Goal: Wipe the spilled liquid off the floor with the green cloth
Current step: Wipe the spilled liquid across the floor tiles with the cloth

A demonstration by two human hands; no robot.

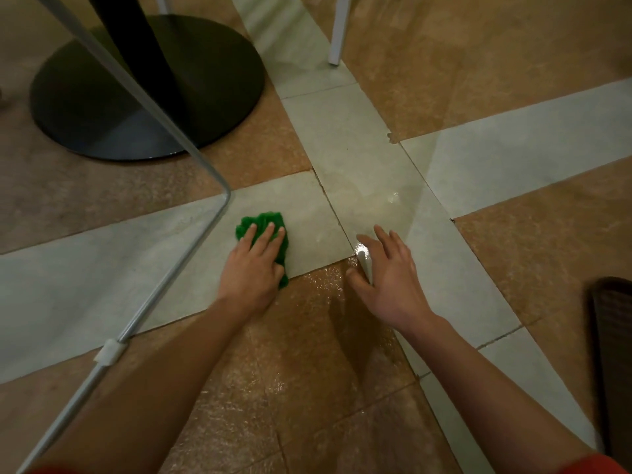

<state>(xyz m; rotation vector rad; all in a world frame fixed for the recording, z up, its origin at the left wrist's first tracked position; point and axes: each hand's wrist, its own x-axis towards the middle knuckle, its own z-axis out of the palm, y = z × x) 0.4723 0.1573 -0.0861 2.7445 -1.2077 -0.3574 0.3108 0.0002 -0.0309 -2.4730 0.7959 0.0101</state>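
Note:
The crumpled green cloth (265, 222) lies on a pale floor tile (307, 217). My left hand (254, 265) presses down on it with straight fingers, covering its near half. My right hand (388, 271) is spread, fingers straight, low over the floor to the right of the cloth and holding nothing. A wet sheen of spilled liquid (391, 198) glints on the pale tile beyond my right hand. More wet shine (318, 285) shows on the brown tile between my hands. A bright white streak (364, 261) sits by my right thumb; I cannot tell whether it is glare or an object.
A black round table base (102, 124) with its post stands at the back left. A bent metal chair frame (205, 234) runs diagonally just left of my left hand. A white furniture leg (337, 46) stands at the back. A dark object (612, 336) lies at the right edge.

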